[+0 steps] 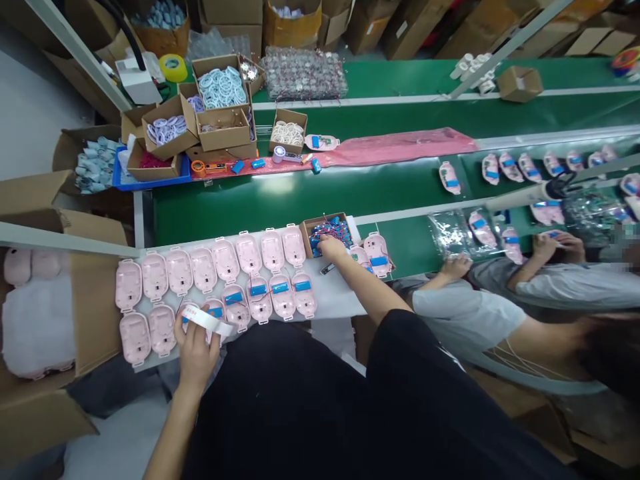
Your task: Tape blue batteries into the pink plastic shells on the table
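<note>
My left hand (pixel 194 350) grips a roll of white tape (pixel 210 321) over the near row of pink plastic shells. Part of a shell behind the tape is hidden. My right hand (pixel 331 248) reaches into a small cardboard box (pixel 307 244) of blue batteries (pixel 336 231) with thin wires; its fingertips are hidden among them. Two rows of pink shells (pixel 226 259) lie on the white board between my hands. Several in the near row hold a blue battery (pixel 281 288); the far-row shells show no battery.
A green conveyor (pixel 240 200) runs behind the board. Boxes of rings (pixel 223 87) stand at its far left, beside a pink plastic sheet (pixel 400 147). On the right, co-workers' hands (pixel 456 267) handle similar shells. A large open carton (pixel 95 307) stands at left.
</note>
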Motion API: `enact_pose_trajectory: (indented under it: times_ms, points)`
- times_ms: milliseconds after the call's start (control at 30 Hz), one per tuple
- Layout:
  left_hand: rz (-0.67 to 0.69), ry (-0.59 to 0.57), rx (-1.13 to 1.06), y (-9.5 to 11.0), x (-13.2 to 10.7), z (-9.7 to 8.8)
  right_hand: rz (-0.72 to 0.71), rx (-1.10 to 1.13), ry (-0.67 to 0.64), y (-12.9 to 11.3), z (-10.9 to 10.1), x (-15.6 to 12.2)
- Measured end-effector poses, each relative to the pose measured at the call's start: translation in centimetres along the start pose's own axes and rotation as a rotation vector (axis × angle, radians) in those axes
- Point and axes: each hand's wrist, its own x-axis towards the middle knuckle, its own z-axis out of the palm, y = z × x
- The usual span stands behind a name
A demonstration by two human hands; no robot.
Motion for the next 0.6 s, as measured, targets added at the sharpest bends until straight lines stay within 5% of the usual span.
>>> enact_pose_trajectory:
  times_ms: [167,367,500,600]
  points:
    - [0.008,-0.028,-0.024,0.0,0.5,-0.1,-0.046,0.01,0.052,0.8,-0.7,-1.0]
    - [0.043,-0.057,-0.046,-1.3,0.2,-1.1,-0.106,0.211,0.314,0.7,-2.9,-5.3]
    - [0.088,-0.067,-0.03,-2.0,-0.5,-2.5,-0.172,0.618,0.526,-2.7,-4.4,-10.2]
    - [0.099,-0.121,-0.002,-2.1,-1.5,-4.0,-0.145,0.954,0.663,-8.2,-4.5,-13.8]
